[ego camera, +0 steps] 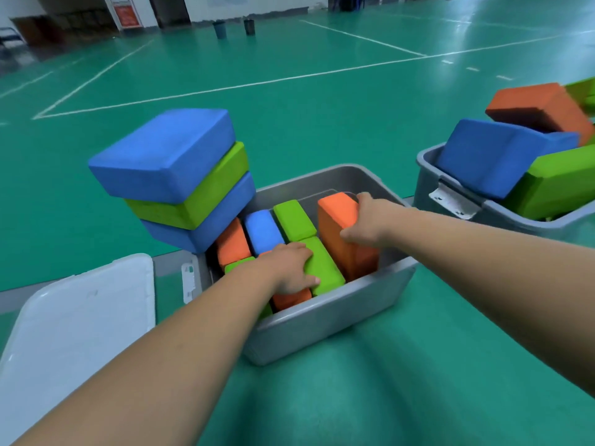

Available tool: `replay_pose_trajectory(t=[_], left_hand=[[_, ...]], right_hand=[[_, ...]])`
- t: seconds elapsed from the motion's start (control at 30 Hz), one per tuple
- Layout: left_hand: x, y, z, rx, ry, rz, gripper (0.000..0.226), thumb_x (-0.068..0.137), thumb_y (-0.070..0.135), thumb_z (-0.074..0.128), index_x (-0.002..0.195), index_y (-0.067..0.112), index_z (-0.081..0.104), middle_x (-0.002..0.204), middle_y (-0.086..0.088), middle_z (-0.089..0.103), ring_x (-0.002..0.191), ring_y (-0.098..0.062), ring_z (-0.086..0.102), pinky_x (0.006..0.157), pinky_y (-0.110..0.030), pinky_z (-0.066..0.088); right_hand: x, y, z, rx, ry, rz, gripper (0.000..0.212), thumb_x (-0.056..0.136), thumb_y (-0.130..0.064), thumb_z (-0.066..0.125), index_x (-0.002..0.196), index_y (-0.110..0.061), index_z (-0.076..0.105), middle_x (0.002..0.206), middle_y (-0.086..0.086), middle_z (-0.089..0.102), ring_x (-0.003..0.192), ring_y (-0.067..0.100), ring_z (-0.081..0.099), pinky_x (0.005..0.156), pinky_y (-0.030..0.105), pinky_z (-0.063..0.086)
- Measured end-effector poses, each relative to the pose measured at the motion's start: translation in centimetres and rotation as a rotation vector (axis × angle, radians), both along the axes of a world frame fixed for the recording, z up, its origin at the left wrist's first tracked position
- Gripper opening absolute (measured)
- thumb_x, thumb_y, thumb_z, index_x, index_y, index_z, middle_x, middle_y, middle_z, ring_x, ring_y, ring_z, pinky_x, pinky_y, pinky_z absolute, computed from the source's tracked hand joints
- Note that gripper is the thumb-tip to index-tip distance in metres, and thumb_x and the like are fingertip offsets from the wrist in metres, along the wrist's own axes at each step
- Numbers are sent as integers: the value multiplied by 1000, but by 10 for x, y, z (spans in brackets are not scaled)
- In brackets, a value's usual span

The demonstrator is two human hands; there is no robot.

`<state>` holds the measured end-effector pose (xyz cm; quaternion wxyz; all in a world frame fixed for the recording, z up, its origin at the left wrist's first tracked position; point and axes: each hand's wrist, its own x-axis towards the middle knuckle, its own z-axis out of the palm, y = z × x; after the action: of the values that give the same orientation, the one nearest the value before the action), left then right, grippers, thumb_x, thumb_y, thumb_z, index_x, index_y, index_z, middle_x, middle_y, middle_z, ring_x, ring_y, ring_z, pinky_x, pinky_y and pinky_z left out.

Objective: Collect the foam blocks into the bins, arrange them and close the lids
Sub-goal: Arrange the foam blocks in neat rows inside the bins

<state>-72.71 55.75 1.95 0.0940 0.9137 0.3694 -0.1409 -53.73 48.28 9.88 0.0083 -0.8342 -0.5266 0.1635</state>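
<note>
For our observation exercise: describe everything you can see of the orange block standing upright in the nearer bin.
The orange block is a matte, foam-looking brick with rounded edges. It stands on end at the right side of the grey bin, taller than the blocks beside it. The right hand grips its top corner; a green block lies against it.
</note>
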Motion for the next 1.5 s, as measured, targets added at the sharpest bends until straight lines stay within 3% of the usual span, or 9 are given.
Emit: replay_pose_trajectory(t=[0.17, 0.27, 0.47, 0.63, 0.83, 0.97, 1.2, 1.4, 1.5], left_hand=[[-1, 3, -4, -2, 7, 14, 80, 92, 55, 64, 156, 17, 36, 163, -6, 33, 147, -32, 35, 119, -46, 34], [-3, -2, 4, -9, 15, -11, 76, 95, 51, 62, 157, 16, 35, 164, -6, 31, 149, -32, 32, 121, -44, 32], [-14, -8, 36, 3, 41, -12, 48, 98, 43, 58, 136, 14, 61, 143, -10, 58, 129, -30, 55, 106, -38, 47], [-36, -12, 89, 269, -128, -3, 29, 96, 32, 51, 114, 26, 73, 120, 1, 72, 114, -25, 63, 86, -36, 53], [-73, 2, 146, 690, -543, 10, 24, 89, 18, 55, 107, 26, 70, 105, 2, 68, 104, -27, 58, 75, -42, 53], [-104, 17, 161, 986, -508, 139, 45, 77, 18, 60, 122, 19, 60, 117, -6, 59, 108, -34, 52, 82, -47, 45], [-154, 39, 136, 870, -335, 372, 100, 66, 50, 84, 147, 14, 39, 150, -7, 43, 139, -34, 40, 112, -55, 35], [-160, 41, 133, 765, -441, 375, 92, 77, 39, 84, 152, 19, 35, 160, 1, 34, 147, -30, 28, 101, -62, 46], [-159, 43, 133, 762, -508, 349, 87, 78, 32, 81, 152, 17, 37, 159, 0, 37, 147, -31, 29, 104, -63, 45]], right_hand=[[-20, -9, -43, -439, -179, 205, 93, 99, -51, 52, 164, -9, 1, 163, 18, 33, 142, 34, 43, 112, 35, 37], [-27, -6, -30, -410, -221, 243, 70, 106, -46, 46, 161, -7, 26, 157, 18, 42, 141, 33, 44, 106, 32, 35], [-13, 19, -39, -425, -212, 200, 67, 92, -57, 53, 141, -12, 57, 138, 14, 60, 121, 34, 59, 96, 34, 43], [-11, 39, -21, -143, -197, 186, 32, 95, -43, 52, 90, -14, 63, 104, 14, 69, 92, 34, 60, 86, 35, 52], [-40, 73, 3, 143, -102, 189, 40, 95, -42, 51, 89, -8, 70, 99, 18, 73, 97, 34, 66, 82, 35, 53], [-74, 89, 22, 327, -28, 206, 35, 95, -33, 51, 92, -6, 73, 98, 20, 72, 93, 35, 64, 76, 35, 48], [-128, 107, 47, 577, 41, 226, 30, 89, -30, 53, 92, -9, 74, 96, 17, 73, 97, 35, 66, 78, 35, 51], [-147, 112, 53, 644, 62, 219, 25, 88, -30, 52, 82, -10, 67, 83, 13, 68, 86, 35, 64, 66, 34, 43], [-146, 112, 58, 695, 177, 136, 34, 94, -40, 53, 107, -13, 69, 102, 11, 72, 102, 33, 65, 81, 37, 51]])
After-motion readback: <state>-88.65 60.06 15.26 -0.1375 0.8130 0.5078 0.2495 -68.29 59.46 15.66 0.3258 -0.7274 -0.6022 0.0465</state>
